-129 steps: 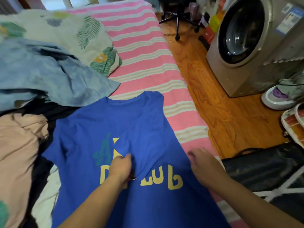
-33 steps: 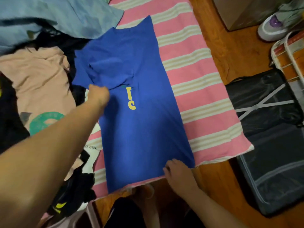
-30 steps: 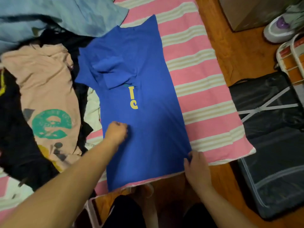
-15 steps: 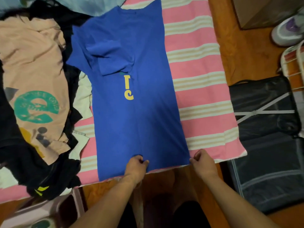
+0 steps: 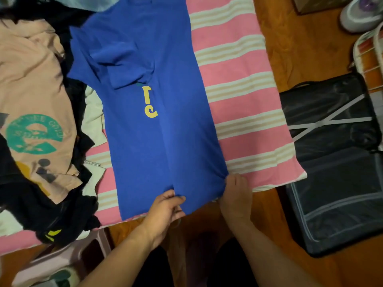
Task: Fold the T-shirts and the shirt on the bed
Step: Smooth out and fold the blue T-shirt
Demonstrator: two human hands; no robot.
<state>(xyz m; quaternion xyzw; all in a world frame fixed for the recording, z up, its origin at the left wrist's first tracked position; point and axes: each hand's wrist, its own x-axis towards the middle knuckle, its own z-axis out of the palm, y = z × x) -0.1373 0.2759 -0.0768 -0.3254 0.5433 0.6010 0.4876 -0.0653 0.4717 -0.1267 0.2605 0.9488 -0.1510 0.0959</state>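
A blue T-shirt point(image 5: 149, 141) with yellow letters lies lengthwise on the pink striped bed point(image 5: 244, 104), its right side folded in over the middle and a sleeve folded across the chest. My left hand point(image 5: 165, 210) pinches the bottom hem near the middle, at the edge of the folded flap. My right hand point(image 5: 236, 193) grips the hem's right corner at the bed's near edge. To the left lies a peach T-shirt point(image 5: 31, 96) with a green print, spread over dark clothes point(image 5: 62, 214).
A light blue garment point(image 5: 83, 2) shows at the top edge. An open black suitcase point(image 5: 335, 162) lies on the wooden floor right of the bed. A shoe point(image 5: 358, 13) and a wire rack point(image 5: 371, 50) sit at the far right. A plastic stool point(image 5: 68, 259) stands below the bed's edge.
My left hand came down from the shirt's left side to the bottom hem. My right hand stayed at the hem's right corner. The view tilted down and closer.
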